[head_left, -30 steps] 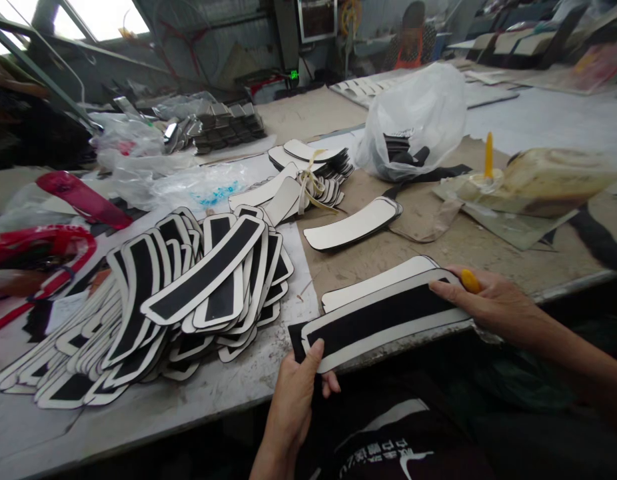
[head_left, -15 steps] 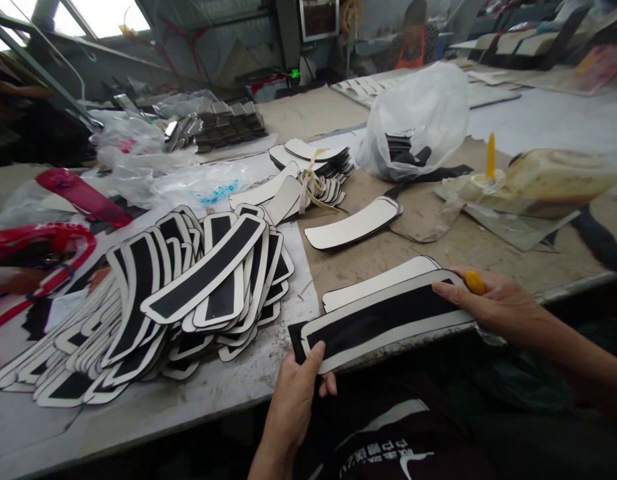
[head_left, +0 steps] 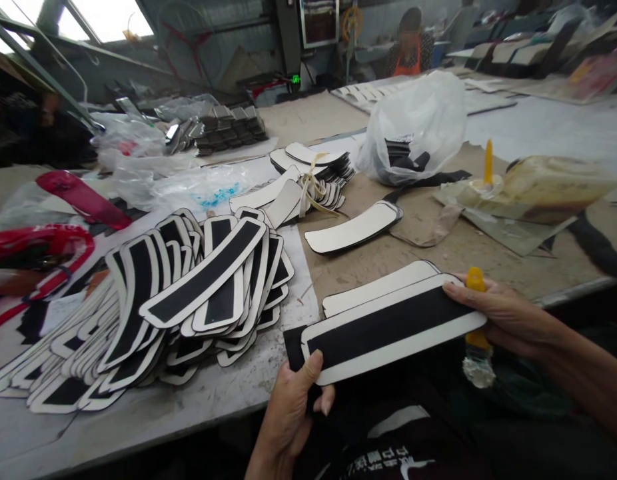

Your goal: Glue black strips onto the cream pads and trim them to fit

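Observation:
A curved white piece with a black strip along its middle [head_left: 388,330] is stretched between my hands at the table's front edge. My left hand [head_left: 291,403] pinches its left end, thumb on top, where a black tab [head_left: 294,343] sticks out. The right end is gripped by my right hand [head_left: 506,313], which also holds a yellow-handled brush [head_left: 477,337] pointing down, its bristles caked with whitish paste. Just behind the held piece lie plain white curved pieces [head_left: 381,287] on the brown sheet. Another short white stack [head_left: 353,228] rests farther back.
To the left spreads a large pile of black-and-white curved pieces [head_left: 203,273]. A tied white bundle [head_left: 313,180], a clear plastic bag [head_left: 413,127] with black strips, and a paste-stained container [head_left: 553,183] beside an upright yellow handle [head_left: 489,162] stand behind. A person [head_left: 411,47] sits at the back.
The held piece has tilted, showing more of its black-striped face, and its right end has come slightly nearer. The brush in my right hand has swung into view, bristles down.

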A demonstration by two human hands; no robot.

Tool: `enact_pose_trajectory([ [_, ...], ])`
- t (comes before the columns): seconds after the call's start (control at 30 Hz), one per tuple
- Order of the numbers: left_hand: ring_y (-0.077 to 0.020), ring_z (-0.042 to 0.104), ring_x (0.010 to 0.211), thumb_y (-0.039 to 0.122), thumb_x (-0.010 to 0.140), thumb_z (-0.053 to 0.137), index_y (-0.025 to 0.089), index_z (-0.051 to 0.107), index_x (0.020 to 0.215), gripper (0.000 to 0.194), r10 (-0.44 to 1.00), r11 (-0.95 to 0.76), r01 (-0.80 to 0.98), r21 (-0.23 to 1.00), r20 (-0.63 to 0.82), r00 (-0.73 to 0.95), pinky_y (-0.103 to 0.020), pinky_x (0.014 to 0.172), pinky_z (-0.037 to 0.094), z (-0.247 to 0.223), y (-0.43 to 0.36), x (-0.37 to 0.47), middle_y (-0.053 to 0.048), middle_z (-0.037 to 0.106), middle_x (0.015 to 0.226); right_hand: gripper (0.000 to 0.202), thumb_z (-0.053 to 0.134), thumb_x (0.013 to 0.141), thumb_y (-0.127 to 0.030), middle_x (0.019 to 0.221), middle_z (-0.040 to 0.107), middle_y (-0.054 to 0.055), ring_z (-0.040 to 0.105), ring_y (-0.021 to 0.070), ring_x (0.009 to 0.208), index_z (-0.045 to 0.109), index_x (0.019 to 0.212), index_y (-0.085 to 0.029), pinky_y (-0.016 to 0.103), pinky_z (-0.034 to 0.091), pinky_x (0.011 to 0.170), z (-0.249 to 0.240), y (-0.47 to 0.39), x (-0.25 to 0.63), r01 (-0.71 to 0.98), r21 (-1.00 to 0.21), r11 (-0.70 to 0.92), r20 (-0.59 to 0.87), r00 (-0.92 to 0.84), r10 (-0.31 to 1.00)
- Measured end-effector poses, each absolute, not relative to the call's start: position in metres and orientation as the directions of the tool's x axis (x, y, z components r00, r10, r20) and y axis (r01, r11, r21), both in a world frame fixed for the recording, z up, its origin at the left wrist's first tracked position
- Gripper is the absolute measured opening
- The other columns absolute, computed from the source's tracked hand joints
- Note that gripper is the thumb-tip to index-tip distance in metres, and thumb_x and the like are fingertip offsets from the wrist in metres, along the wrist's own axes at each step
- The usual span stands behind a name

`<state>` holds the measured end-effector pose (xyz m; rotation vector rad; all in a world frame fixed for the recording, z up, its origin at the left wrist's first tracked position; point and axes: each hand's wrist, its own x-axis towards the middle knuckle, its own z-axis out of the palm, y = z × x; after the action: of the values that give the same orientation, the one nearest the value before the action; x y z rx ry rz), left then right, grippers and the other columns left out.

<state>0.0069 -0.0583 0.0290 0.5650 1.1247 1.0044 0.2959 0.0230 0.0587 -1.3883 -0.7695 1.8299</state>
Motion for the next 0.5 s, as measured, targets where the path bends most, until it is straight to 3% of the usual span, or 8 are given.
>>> enact_pose_trajectory([
  [0.23,-0.0065,0.036,0.044,0.043,0.085,0.052,0.013,0.054,0.065,0.036,0.890,0.436,-0.343,0.832,-0.454,0.030,-0.018,0.041,0.023,0.025,-0.056,0.004,0.002,0.045,0.043,0.025,0.072,0.068,-0.018,0.078,0.071,0.000,0.065,0.0169,0.067,0.067,0.091,-0.024,0.020,0.054,0.058,0.054,0.026,0.295,-0.115,-0.834,-0.540,-0.518,-0.174,0.837],
  [0.37,-0.0062,0.037,0.044,0.038,0.085,0.054,0.014,0.055,0.073,0.027,0.890,0.436,-0.364,0.823,-0.455,0.036,-0.018,0.042,0.025,0.022,-0.058,-0.001,0.002,0.049,0.046,0.026,0.073,0.067,-0.019,0.080,0.072,-0.001,0.065,0.0171,0.068,0.066,0.092,-0.025,0.020,0.053,0.058,0.054,0.025,0.293,-0.082,-0.837,-0.541,-0.526,-0.152,0.837],
  [0.5,-0.0058,0.037,0.042,0.035,0.083,0.056,0.012,0.055,0.062,0.031,0.896,0.422,-0.363,0.831,-0.443,0.028,-0.019,0.041,0.023,0.026,-0.056,-0.006,0.000,0.049,0.046,0.026,0.075,0.062,-0.024,0.078,0.071,0.000,0.065,0.0195,0.066,0.067,0.087,-0.025,0.023,0.055,0.057,0.057,0.028,0.286,-0.125,-0.794,-0.595,-0.579,-0.141,0.803],
])
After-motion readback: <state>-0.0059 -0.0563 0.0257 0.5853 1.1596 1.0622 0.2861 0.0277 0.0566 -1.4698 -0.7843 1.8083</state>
